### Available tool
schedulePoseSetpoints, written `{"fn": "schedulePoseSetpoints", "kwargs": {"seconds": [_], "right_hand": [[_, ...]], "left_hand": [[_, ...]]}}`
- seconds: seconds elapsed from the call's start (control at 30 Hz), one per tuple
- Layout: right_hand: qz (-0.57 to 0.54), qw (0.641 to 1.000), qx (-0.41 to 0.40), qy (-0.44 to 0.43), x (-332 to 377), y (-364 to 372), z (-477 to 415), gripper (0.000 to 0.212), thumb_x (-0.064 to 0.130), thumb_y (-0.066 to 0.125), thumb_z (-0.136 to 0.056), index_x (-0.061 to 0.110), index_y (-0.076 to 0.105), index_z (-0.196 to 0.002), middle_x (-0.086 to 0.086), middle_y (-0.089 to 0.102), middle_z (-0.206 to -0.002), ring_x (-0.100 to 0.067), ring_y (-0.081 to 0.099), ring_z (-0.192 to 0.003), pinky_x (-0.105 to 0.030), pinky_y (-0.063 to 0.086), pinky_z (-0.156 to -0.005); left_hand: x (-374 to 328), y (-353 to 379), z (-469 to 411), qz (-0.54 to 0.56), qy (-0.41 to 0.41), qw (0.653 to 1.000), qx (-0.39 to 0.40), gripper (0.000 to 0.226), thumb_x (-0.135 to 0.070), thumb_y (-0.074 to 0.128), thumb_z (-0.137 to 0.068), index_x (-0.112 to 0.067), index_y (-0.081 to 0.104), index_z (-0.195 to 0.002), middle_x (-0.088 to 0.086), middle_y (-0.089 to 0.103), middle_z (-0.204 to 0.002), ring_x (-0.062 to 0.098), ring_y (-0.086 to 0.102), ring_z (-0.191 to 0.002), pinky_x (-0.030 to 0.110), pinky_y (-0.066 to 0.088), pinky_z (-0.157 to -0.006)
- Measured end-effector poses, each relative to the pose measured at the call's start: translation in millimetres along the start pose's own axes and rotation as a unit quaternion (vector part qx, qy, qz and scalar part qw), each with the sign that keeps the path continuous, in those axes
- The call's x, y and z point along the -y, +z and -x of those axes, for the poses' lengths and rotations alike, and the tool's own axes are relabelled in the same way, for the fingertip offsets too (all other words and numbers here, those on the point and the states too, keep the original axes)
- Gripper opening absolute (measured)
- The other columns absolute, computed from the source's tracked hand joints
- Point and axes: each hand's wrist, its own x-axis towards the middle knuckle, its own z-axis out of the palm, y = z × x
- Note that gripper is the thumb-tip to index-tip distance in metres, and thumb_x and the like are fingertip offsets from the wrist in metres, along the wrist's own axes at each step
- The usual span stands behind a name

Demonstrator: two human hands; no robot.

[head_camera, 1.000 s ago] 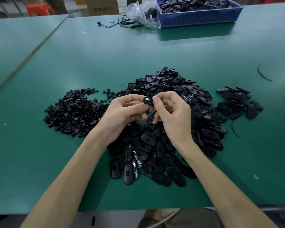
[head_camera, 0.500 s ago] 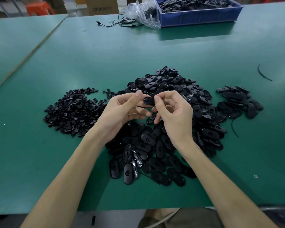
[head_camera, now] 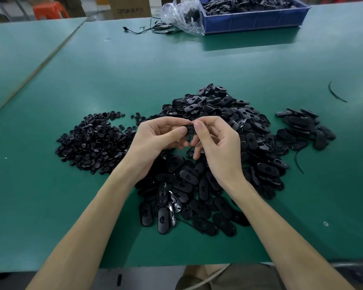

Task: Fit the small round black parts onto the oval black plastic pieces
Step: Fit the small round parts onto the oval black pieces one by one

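Observation:
My left hand [head_camera: 155,141] and my right hand [head_camera: 218,147] meet above the middle of the green table, both pinching one oval black piece [head_camera: 190,130] between thumbs and fingertips. Whether a small round part sits on it is hidden by my fingers. Below and behind my hands spreads a big heap of oval black pieces [head_camera: 228,147]. A pile of small round black parts [head_camera: 92,141] lies to the left. A smaller group of oval pieces [head_camera: 302,128] lies to the right.
A blue bin [head_camera: 254,17] full of black parts stands at the far edge, with a clear plastic bag [head_camera: 182,15] and a black cable [head_camera: 147,29] beside it. Thin black strips [head_camera: 334,94] lie at the right. A table seam [head_camera: 40,65] runs along the left.
The oval piece has turned in my fingertips and now shows edge-on. My left thumb has slid up against it. Both hands stay in the same place.

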Motion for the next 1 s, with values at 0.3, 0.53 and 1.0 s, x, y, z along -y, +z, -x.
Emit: {"fn": "schedulePoseSetpoints", "kwargs": {"seconds": [0.3,0.53,1.0], "right_hand": [[-0.010,1.000,0.026,-0.004,2.9,1.2,0.8,0.008,0.022,0.064,-0.105,0.016,0.069,-0.104,-0.004,0.072,-0.078,-0.022,0.067,-0.058,-0.016,0.046,-0.056],[-0.006,1.000,0.016,-0.008,1.7,2.2,1.1,0.006,0.018,0.061,-0.104,0.014,0.064,-0.108,-0.004,0.073,-0.086,-0.018,0.069,-0.063,-0.019,0.048,-0.056],[0.002,1.000,0.013,-0.002,-0.1,1.2,0.5,0.019,0.006,0.066,-0.099,0.016,0.062,-0.115,0.007,0.073,-0.093,-0.016,0.072,-0.070,-0.020,0.051,-0.062]], "left_hand": [[6.1,-4.2,-0.6,-0.054,0.040,0.998,-0.017,0.016,-0.013,0.076,-0.093,-0.009,0.074,-0.109,0.013,0.077,-0.095,0.027,0.071,-0.085,0.065,0.050,-0.084],[5.8,0.5,-0.9,-0.063,0.080,0.995,-0.008,0.016,0.002,0.073,-0.091,-0.005,0.071,-0.105,0.009,0.077,-0.110,0.020,0.073,-0.102,0.037,0.058,-0.088],[3.4,1.4,-1.8,0.044,-0.012,0.999,-0.013,0.026,-0.004,0.063,-0.100,-0.005,0.065,-0.126,0.008,0.075,-0.110,0.019,0.071,-0.095,0.030,0.059,-0.085]]}}
